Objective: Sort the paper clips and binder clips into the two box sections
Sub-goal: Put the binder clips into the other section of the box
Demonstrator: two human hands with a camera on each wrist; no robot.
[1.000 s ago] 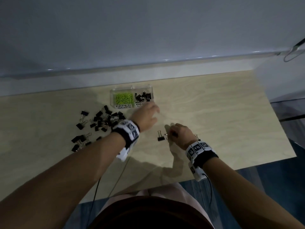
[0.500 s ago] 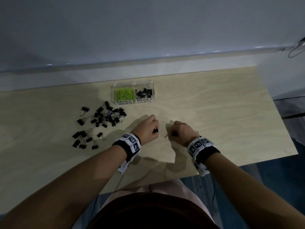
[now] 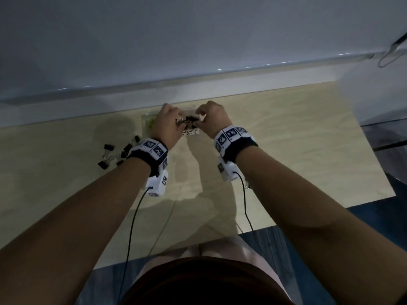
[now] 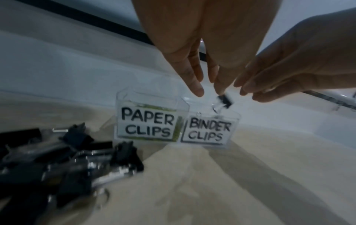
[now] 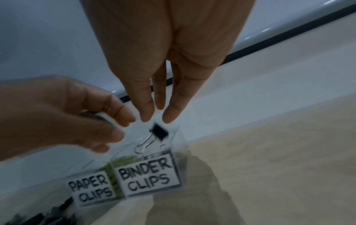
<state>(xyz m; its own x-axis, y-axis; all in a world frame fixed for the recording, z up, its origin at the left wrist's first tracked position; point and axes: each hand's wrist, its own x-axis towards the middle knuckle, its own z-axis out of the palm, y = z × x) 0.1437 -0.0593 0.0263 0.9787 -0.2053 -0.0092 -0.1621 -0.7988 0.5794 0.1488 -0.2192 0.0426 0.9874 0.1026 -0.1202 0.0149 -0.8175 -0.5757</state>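
A clear two-section box stands at the table's far edge, labelled PAPER CLIPS and BINDER CLIPS. Green paper clips fill the left section. Both hands hover over the box. My left hand has straight fingers spread, with nothing between them. My right hand also points straight fingers down. A black binder clip hangs blurred in the air just under the fingertips, above the binder section, gripped by neither hand. A pile of black binder clips lies left of my left wrist.
The pale wooden table ends at a white ledge and wall right behind the box. A small silver clip lies by my right forearm. Cables run from both wrist cameras toward my lap.
Both hands went from the middle of the table, each pinching a binder clip, forward to the box. Their fingers have straightened and a clip is loose in the air.
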